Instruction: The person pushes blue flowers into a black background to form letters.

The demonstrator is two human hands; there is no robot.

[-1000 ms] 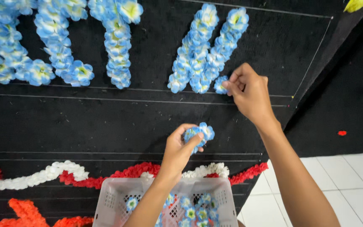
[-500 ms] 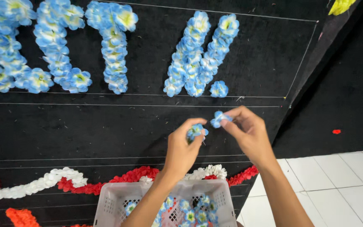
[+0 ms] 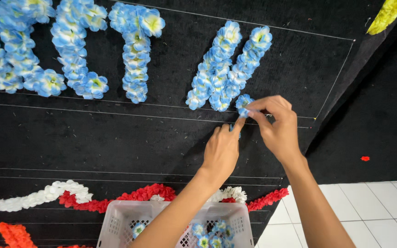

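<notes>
My right hand [image 3: 276, 126] pinches a small blue and white flower [image 3: 243, 105] against the black board [image 3: 161, 138], just under the slanted strokes of the flower letter [image 3: 224, 66]. My left hand [image 3: 221, 151] reaches up beside it, fingertips touching below that flower, with a bit of blue showing between its fingers. A white mesh basket [image 3: 116, 222] with several blue flowers sits below my arms.
More blue and white flower letters [image 3: 74, 50] fill the upper left of the board. A red and white flower garland [image 3: 93, 200] runs along the bottom. Orange flowers [image 3: 10, 232] lie bottom left, a yellow garland [image 3: 384, 16] top right. White floor tiles [image 3: 368, 211] lie at right.
Both hands rose from mid-board to the bottom of the right letter. My right hand took a flower from the left hand and now presses it onto the board there.
</notes>
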